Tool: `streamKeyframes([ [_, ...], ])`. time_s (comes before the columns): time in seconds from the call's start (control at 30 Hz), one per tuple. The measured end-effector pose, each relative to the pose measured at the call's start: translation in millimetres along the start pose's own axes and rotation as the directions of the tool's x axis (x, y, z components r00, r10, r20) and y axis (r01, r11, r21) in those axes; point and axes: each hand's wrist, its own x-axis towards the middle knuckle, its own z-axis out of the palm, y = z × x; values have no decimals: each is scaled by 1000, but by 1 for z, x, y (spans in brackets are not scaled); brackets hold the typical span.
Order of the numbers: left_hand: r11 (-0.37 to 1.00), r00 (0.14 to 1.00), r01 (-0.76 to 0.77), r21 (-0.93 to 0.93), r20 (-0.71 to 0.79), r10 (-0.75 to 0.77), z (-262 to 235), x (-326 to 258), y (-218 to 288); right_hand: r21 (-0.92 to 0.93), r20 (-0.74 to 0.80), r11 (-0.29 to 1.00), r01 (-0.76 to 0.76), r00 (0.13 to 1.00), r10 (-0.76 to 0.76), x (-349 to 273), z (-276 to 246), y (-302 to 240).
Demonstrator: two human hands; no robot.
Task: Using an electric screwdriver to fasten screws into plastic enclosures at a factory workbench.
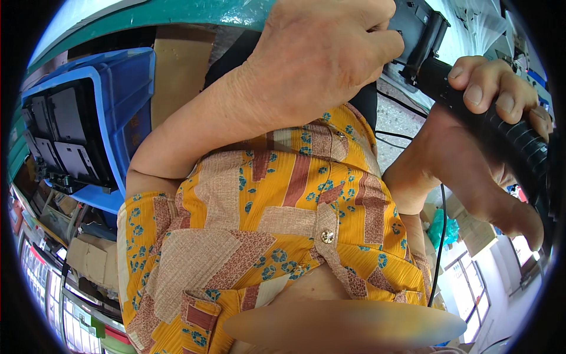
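My right hand (463, 150) is wrapped around a black, stick-shaped electric screwdriver (439, 81) with a ribbed grip, its thumb stretched along the near side. The front end of the tool meets a black plastic part (410, 26) at the top edge, which has a rod-like piece along its side. Close by on the left, my left hand (330, 59) is closed, with fingers curled beside that part. What the left fingertips pinch is hidden behind the hand and cut off by the top edge.
A blue crate (127, 88) at the left holds several black plastic panels (68, 130). The teal table edge (177, 17) runs across the top. Clear plastic wrap (480, 26) lies at the upper right. A black cable (439, 253) hangs beside my right arm, and a cardboard box (91, 259) stands lower left.
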Motion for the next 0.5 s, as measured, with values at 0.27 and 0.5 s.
streamKeyframes([
  [0.27, 998, 994, -39, 45, -103, 44, 12, -5, 1, -153, -58, 987, 52, 996, -61, -5, 12, -5],
  [0.5, 992, 987, 88, -93, -123, -99, 16, 0, 6, -324, 41, 940, 109, 994, -101, 0, 38, -1],
])
